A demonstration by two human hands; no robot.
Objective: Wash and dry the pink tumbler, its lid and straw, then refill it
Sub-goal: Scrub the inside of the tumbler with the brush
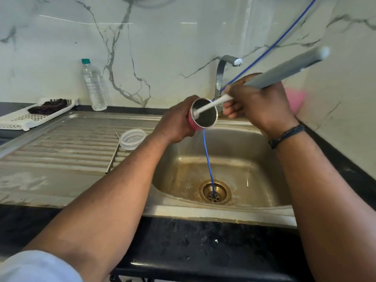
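My left hand point(175, 124) grips the pink tumbler point(201, 116) over the sink, tilted with its steel mouth toward me. My right hand point(258, 104) holds a long bottle brush point(284, 71) by its grey and white handle, and the white brush end reaches inside the tumbler. The clear lid point(132, 138) lies on the ribbed draining board to the left. Next to the lid on the board lies the thin metal straw point(113, 154).
The steel sink point(234, 139) has a brass drain point(215, 191) with a blue cord point(208, 159) running into it. Behind stand the tap point(220, 76) and a water bottle point(93, 86). A white rack point(30, 117) with a dark cloth sits far left. A blurred pink thing point(296, 99) lies at the right wall.
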